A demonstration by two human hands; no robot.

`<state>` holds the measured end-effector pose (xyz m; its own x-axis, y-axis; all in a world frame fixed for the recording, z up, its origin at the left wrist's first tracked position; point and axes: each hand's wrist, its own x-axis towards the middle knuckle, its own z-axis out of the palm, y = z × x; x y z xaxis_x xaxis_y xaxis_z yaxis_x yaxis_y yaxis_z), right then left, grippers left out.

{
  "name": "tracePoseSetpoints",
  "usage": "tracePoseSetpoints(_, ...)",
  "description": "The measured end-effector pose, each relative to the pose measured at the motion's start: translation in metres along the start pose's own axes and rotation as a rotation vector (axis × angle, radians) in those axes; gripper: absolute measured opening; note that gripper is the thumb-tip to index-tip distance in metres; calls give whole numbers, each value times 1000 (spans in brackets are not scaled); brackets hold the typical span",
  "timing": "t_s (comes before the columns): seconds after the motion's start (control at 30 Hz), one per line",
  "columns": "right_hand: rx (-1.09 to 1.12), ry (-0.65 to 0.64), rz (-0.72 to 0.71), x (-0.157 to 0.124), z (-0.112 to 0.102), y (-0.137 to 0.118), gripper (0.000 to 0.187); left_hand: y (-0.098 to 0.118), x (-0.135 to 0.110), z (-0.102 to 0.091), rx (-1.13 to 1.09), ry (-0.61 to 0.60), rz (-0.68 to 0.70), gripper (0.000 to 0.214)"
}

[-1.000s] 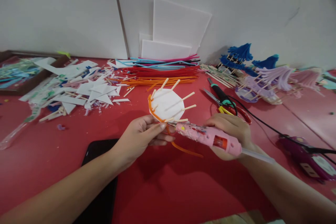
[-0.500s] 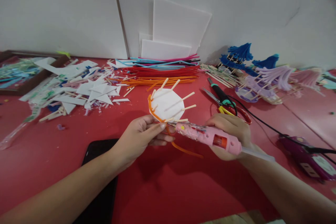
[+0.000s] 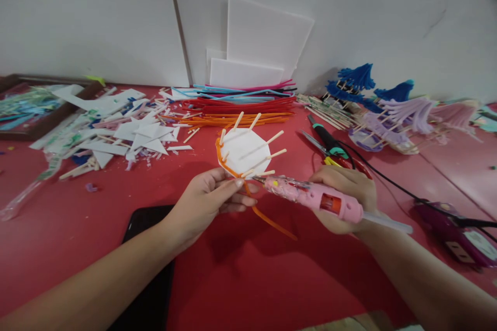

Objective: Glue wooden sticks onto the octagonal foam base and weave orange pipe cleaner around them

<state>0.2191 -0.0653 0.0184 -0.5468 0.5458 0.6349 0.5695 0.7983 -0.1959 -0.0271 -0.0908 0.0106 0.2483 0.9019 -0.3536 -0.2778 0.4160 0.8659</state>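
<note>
My left hand (image 3: 209, 199) pinches the near edge of a white foam octagon (image 3: 244, 151) with several wooden sticks poking out of its rim. An orange pipe cleaner (image 3: 267, 220) runs along the octagon's left edge and trails down past my fingers. My right hand (image 3: 347, 191) is wrapped around a pink hot glue gun (image 3: 316, 197). The gun's nozzle touches the octagon's near edge, close to my left fingertips. A clear glue stick juts from the gun's back end.
A red table (image 3: 252, 269) carries a pile of white foam scraps (image 3: 128, 132) at left and a stack of coloured pipe cleaners (image 3: 240, 106) at the back. Scissors (image 3: 330, 147), a power strip (image 3: 454, 230), blue and purple tassel pieces (image 3: 388, 106) lie right. A black phone (image 3: 147, 264) lies under my left forearm.
Both hands, the octagon and the glue gun have shifted slightly up and away; the gun's nozzle stays at the octagon's near edge.
</note>
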Motion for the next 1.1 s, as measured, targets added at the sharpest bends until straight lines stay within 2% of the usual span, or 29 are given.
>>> tracePoseSetpoints(0.17,-2,22,-35,-1,0,3,9,-1,1,-1,-29,4,15,10)
tracePoseSetpoints(0.53,-71,-2,11,-4,-2,7,13,0,1,0,-37,31,17,6)
tracePoseSetpoints(0.8,-89,51,3,-5,0,9,13,-1,1,-1,-48,29,22,5)
tracePoseSetpoints(0.87,-104,58,-15,-6,-1,15,9,0,2,-1,-70,53,27,7)
tracePoseSetpoints(0.93,-144,79,-20,-7,-1,23,14,2,3,-1,-95,99,32,11)
tracePoseSetpoints(1.03,-228,162,68,-7,1,35,19,4,5,-1,-142,164,32,17)
tracePoseSetpoints(1.1,-256,140,162,-7,5,41,22,6,5,-2,-171,179,21,20)
